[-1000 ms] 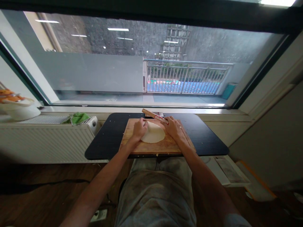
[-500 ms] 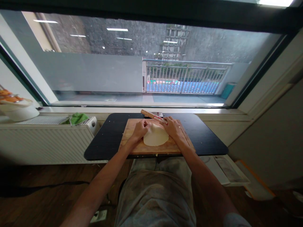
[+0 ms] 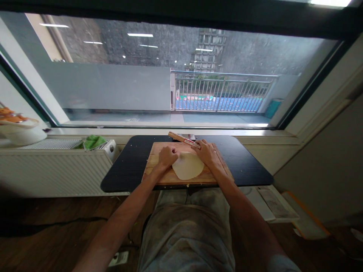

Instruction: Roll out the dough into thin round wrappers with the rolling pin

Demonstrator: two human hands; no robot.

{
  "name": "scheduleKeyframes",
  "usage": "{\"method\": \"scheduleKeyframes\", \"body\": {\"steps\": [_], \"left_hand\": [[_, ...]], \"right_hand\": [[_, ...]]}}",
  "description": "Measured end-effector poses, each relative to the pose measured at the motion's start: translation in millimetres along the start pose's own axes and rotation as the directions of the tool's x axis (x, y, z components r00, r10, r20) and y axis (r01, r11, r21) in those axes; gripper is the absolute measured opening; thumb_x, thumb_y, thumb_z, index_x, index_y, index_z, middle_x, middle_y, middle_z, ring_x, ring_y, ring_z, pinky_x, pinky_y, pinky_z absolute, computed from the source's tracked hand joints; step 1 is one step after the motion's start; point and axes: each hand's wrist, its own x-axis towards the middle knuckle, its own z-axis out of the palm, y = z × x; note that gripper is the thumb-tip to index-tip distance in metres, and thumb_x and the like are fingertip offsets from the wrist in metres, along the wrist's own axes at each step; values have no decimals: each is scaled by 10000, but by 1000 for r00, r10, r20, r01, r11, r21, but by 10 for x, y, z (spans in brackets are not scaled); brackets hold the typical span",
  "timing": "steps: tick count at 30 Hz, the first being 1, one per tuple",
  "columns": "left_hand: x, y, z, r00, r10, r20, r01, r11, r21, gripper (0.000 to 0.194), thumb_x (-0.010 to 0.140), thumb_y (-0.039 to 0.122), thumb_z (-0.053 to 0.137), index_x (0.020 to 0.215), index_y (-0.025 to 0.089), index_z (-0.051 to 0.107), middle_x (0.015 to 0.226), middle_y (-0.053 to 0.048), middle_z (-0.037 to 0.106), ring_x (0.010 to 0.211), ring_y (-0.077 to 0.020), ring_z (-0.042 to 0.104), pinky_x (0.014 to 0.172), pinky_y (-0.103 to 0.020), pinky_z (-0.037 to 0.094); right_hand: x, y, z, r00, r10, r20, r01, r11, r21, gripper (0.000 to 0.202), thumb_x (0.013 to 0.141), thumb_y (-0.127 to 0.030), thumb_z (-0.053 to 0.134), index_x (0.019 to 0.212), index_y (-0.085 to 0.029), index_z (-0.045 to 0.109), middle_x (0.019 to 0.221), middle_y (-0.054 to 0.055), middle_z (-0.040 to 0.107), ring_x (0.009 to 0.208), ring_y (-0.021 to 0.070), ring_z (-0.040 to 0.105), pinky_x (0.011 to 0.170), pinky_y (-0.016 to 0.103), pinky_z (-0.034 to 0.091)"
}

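Observation:
A thin, pale round sheet of dough [image 3: 188,166] lies flat on a wooden cutting board [image 3: 149,166]. My left hand [image 3: 168,155] is closed at the dough's upper left edge, its fingers curled and the thumb pressed in; the pinched edge is mostly hidden. In my right hand [image 3: 206,153] is one end of a wooden rolling pin [image 3: 181,139] with a red and white label. The pin slants up to the left, beyond the dough's far edge. My right wrist rests above the board's right side.
The board sits on a black table [image 3: 124,166] with rounded corners, below a large window. A small box [image 3: 190,136] is behind the pin. To the left, a green cloth [image 3: 93,142] lies on a white radiator [image 3: 56,170], near a white pot [image 3: 22,131].
The dough has gone from raised and bunched at its far edge to lying flat, turned and slightly nearer me. My left hand has moved slightly left and down; my right hand stays on the pin.

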Motion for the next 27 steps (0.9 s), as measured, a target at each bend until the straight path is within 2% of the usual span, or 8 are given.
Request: {"method": "scheduleKeyframes", "body": {"steps": [3,9,13,18,21,25,27], "left_hand": [[-5,11,9,999,-12,-32,12,1000,-17,217,901,307,637,717,212,702,739,-78,726,731,-239,659,672,-337,381],[-17,42,18,999,-5,-38,4,1000,-21,94,906,302,696,970,239,723,938,-78,793,848,-251,718,739,-317,443],[-17,40,22,998,59,-3,-59,998,3,93,919,238,672,1002,236,713,968,-79,796,883,-255,730,767,-323,463],[-21,42,15,998,63,8,-63,997,49,87,918,189,651,983,226,694,958,-68,781,877,-238,716,789,-326,477],[-30,59,-7,994,63,-88,-53,992,115,101,949,190,595,980,210,689,998,-97,760,965,-268,701,865,-360,503],[-37,62,-45,950,99,-297,-43,981,187,163,986,226,544,1054,190,688,1191,-151,708,1176,-326,624,1041,-443,481],[-36,52,-54,940,105,-323,-39,978,204,204,1016,286,528,1094,192,692,1257,-156,686,1226,-337,595,1086,-475,456]], "right_hand": [[9,21,30,1000,1,-4,-1,1000,-7,341,1084,-489,623,1297,-262,764,1311,92,763,1089,256,732,927,325,487],[1,12,-2,1000,-15,11,15,999,-43,357,1094,-499,593,1333,-282,746,1306,86,765,1078,257,734,925,332,484],[-38,-9,-28,999,-40,16,41,998,-45,352,1116,-496,555,1344,-298,736,1280,73,774,1099,247,732,962,331,475],[-45,49,42,993,-118,30,119,993,-13,372,1132,-517,512,1349,-311,732,1296,61,776,1124,238,726,986,325,483],[-12,95,101,991,-129,24,129,992,2,405,1129,-543,507,1348,-296,741,1286,81,782,1113,238,728,989,327,494],[15,97,137,984,-178,4,178,983,56,358,1120,-493,545,1272,-269,778,1243,87,799,1084,235,735,966,321,505],[9,71,132,976,-216,6,215,973,82,341,1113,-474,564,1221,-250,797,1197,88,813,1046,229,740,946,314,505]]}}
